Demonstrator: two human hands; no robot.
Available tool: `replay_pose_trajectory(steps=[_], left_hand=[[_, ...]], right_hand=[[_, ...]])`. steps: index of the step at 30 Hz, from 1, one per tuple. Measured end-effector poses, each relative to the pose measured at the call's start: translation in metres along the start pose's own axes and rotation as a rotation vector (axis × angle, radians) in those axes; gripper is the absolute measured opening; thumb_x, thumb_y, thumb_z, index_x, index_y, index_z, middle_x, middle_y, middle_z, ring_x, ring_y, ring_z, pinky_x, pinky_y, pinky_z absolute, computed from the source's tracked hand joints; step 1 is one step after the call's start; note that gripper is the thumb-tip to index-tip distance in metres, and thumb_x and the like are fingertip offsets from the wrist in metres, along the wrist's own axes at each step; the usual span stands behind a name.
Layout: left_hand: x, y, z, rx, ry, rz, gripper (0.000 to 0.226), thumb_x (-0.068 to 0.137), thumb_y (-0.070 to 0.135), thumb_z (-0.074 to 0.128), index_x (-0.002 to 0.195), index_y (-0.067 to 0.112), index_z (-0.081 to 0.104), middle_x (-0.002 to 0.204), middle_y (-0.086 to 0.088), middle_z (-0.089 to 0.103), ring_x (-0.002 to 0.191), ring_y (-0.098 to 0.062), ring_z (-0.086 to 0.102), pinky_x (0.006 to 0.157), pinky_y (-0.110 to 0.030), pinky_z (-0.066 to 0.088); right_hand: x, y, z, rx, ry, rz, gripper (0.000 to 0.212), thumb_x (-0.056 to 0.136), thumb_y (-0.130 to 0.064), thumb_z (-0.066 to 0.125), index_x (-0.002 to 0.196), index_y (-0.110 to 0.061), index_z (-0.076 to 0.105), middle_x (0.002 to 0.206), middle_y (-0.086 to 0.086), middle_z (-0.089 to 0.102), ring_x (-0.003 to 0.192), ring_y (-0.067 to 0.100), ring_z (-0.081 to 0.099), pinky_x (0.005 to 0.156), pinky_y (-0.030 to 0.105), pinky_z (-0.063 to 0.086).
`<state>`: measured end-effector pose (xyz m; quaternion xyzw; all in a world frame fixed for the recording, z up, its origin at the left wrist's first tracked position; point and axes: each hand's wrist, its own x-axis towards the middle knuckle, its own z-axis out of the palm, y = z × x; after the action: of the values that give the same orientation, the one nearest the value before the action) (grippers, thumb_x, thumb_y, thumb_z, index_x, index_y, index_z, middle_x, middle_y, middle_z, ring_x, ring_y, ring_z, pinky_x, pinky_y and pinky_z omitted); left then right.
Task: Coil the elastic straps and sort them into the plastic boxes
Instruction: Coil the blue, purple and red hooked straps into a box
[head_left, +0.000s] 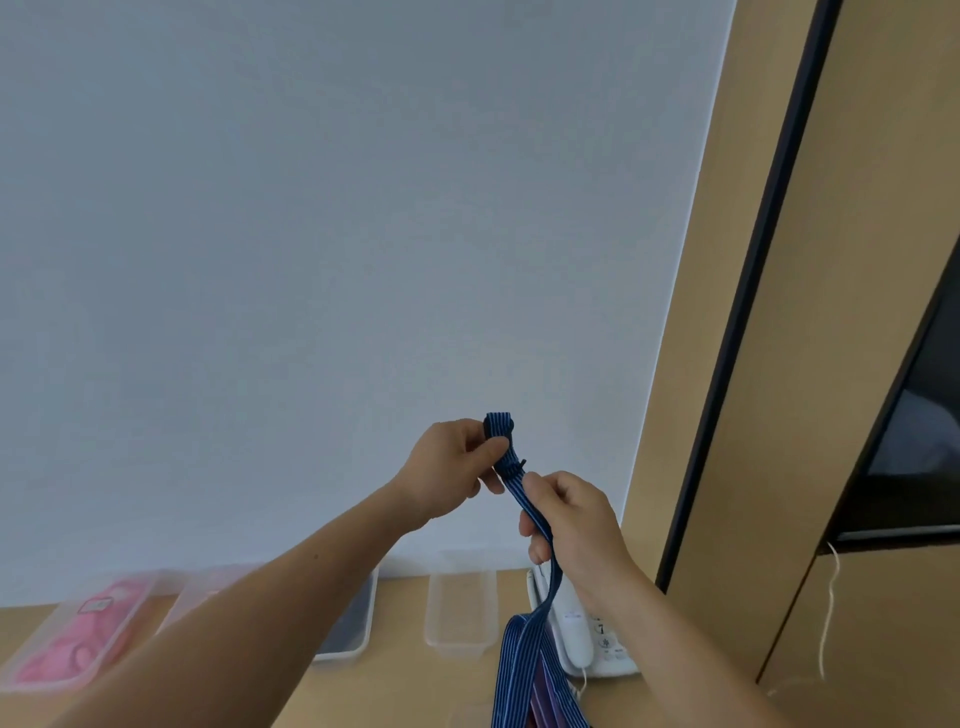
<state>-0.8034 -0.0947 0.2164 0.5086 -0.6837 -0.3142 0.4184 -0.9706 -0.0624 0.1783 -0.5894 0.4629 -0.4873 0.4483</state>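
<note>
I hold a blue striped elastic strap (524, 504) up in front of the white wall. My left hand (449, 475) pinches its folded upper end, where a small dark buckle shows. A little lower, my right hand (571, 525) grips the strap, and the rest hangs down to the bottom edge of the view. On the wooden table stand clear plastic boxes: one with pink straps (78, 634), one partly hidden by my left forearm (358, 623) holding something dark, and one that looks empty (460, 613).
A white desk telephone (582, 639) sits at the back right of the table (405, 680), behind the hanging strap. A wooden panel with a black frame (743, 312) rises on the right. A thin white cord (831, 613) hangs there.
</note>
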Motion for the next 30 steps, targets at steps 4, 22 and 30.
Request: replay_pose_trajectory(steps=[4, 22, 30], left_hand=[[-0.005, 0.002, 0.010, 0.212, 0.063, 0.260, 0.018, 0.100, 0.022, 0.055, 0.086, 0.016, 0.064, 0.070, 0.008, 0.069, 0.060, 0.000, 0.063, 0.058, -0.017, 0.047], [-0.018, -0.005, 0.020, 0.152, 0.088, 0.465, 0.046, 0.089, 0.003, 0.053, 0.133, 0.012, 0.059, 0.119, 0.010, 0.069, 0.103, 0.000, 0.065, 0.084, -0.018, 0.053], [-0.021, 0.018, 0.016, -0.553, -0.237, -0.070, 0.026, 0.099, 0.020, 0.054, 0.100, 0.002, 0.072, 0.093, -0.013, 0.072, 0.067, -0.021, 0.057, 0.073, -0.028, 0.051]], right_hand=[[0.002, -0.002, -0.002, 0.122, 0.025, 0.074, 0.033, 0.101, -0.031, 0.052, 0.080, -0.006, 0.057, 0.061, 0.005, 0.062, 0.043, 0.018, 0.044, 0.054, 0.036, 0.042], [-0.009, -0.013, 0.001, 0.280, 0.114, -0.021, 0.028, 0.095, -0.029, 0.061, 0.086, -0.002, 0.063, 0.067, 0.006, 0.067, 0.046, 0.014, 0.039, 0.045, 0.023, 0.035], [-0.011, -0.005, -0.002, 0.286, 0.055, -0.068, 0.014, 0.093, -0.021, 0.065, 0.088, -0.008, 0.067, 0.074, 0.015, 0.070, 0.046, 0.015, 0.045, 0.044, 0.021, 0.037]])
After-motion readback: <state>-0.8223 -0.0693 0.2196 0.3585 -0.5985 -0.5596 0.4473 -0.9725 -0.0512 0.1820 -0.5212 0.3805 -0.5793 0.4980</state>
